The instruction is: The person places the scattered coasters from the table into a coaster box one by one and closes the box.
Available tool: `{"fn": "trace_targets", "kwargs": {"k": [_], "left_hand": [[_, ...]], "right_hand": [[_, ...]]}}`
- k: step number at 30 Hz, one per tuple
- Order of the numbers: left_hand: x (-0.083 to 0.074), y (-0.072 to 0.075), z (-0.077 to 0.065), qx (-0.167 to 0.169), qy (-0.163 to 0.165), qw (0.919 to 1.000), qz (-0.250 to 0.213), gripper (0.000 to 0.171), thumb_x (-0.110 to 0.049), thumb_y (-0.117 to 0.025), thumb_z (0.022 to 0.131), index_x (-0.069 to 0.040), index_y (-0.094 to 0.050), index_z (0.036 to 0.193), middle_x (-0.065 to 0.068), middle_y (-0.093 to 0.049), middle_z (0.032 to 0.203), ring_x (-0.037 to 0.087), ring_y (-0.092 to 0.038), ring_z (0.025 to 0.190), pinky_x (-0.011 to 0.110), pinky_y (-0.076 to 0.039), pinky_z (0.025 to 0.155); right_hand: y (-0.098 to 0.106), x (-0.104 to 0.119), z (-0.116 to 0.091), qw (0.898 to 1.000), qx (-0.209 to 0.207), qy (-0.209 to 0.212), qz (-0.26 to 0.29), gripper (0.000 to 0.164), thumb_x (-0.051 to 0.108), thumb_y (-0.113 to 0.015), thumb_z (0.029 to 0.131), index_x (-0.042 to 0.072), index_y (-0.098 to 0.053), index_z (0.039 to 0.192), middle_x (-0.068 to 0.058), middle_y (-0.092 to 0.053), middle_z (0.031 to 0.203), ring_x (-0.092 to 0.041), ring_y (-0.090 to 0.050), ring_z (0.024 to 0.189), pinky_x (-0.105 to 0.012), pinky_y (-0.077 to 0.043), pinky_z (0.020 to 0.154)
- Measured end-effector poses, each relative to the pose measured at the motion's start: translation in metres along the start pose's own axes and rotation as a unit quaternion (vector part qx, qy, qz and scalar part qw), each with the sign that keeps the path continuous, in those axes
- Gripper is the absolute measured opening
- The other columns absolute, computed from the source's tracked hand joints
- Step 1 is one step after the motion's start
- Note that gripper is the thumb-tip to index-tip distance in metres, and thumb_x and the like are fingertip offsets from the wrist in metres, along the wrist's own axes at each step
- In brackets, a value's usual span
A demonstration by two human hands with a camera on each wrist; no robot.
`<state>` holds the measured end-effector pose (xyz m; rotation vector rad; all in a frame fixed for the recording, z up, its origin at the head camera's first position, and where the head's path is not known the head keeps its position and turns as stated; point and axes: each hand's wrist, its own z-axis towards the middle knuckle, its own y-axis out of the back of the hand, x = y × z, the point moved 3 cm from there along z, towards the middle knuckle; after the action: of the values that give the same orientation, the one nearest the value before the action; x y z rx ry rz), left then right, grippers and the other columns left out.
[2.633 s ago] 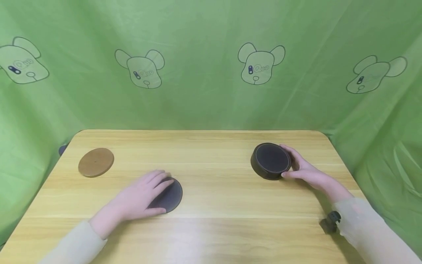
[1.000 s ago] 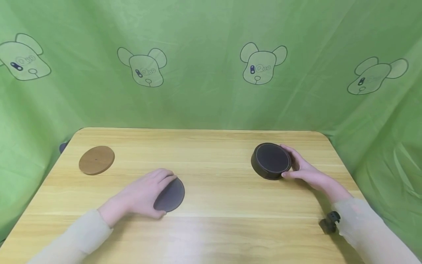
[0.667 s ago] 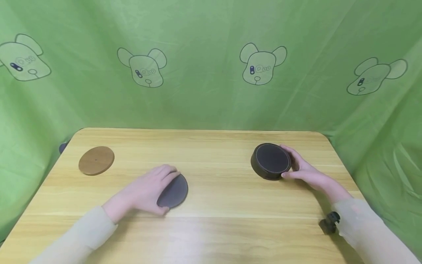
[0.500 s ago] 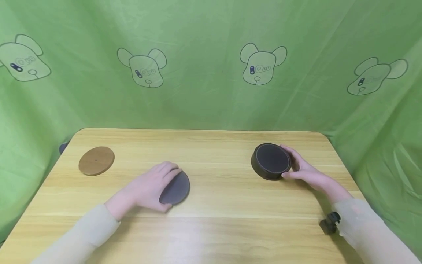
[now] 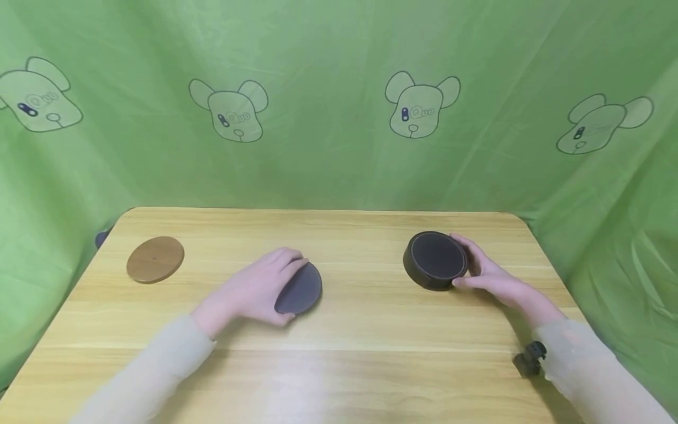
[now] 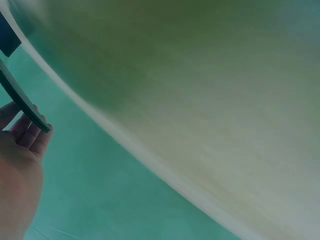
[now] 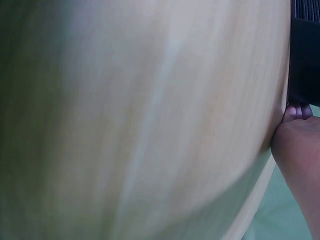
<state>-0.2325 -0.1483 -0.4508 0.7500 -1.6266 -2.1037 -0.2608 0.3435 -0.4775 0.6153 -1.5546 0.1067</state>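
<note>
My left hand [image 5: 265, 285] pinches a round dark grey coaster [image 5: 302, 290] between the thumb below and the fingers at its far rim. In the left wrist view the coaster [image 6: 24, 104] appears edge-on, held off the tabletop. On the right, my right hand [image 5: 489, 277] holds the side of a round black coaster holder [image 5: 424, 277], which stands on the table with a dark, stitched round top. The right wrist view shows the holder's wall [image 7: 305, 65] and a ridged stack of thin edges [image 7: 306, 9] above it; part of the right hand is cut off there.
A brown round disc [image 5: 155, 259] with a small mark at its middle lies at the table's left. The wooden table [image 5: 349, 383] ends at a green curtain [image 5: 328, 147] printed with cartoon heads. A black wrist camera [image 5: 529, 358] sits by the right sleeve.
My left hand has taken the coaster up from the table and carried it right and away from me, towards the holder. The right hand and the holder stay put.
</note>
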Motion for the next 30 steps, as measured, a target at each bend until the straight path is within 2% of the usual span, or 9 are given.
{"fn": "trace_targets", "kwargs": {"k": [13, 30], "left_hand": [[-0.007, -0.007, 0.044, 0.006, -0.014, 0.9999, -0.007, 0.107, -0.053, -0.084, 0.068, 0.004, -0.048, 0.152, 0.017, -0.055, 0.147, 0.031, -0.054, 0.138, 0.045, -0.045, 0.123], [-0.025, -0.009, 0.115, 0.005, -0.028, 0.9996, 0.0, 0.104, -0.054, -0.082, 0.073, 0.002, -0.048, 0.154, 0.016, -0.053, 0.149, 0.03, -0.051, 0.14, 0.042, -0.042, 0.126]], "right_hand": [[0.0, -0.002, 0.0, 1.0, -0.001, 0.005, -0.001, 0.105, -0.006, -0.072, 0.088, 0.015, -0.011, 0.171, -0.029, -0.007, 0.174, 0.019, -0.031, 0.138, 0.003, -0.029, 0.105], [0.0, -0.003, 0.002, 1.0, -0.003, 0.02, 0.002, 0.104, -0.008, -0.071, 0.087, 0.012, -0.012, 0.171, -0.023, -0.014, 0.173, 0.023, -0.034, 0.136, 0.002, -0.029, 0.106]]}}
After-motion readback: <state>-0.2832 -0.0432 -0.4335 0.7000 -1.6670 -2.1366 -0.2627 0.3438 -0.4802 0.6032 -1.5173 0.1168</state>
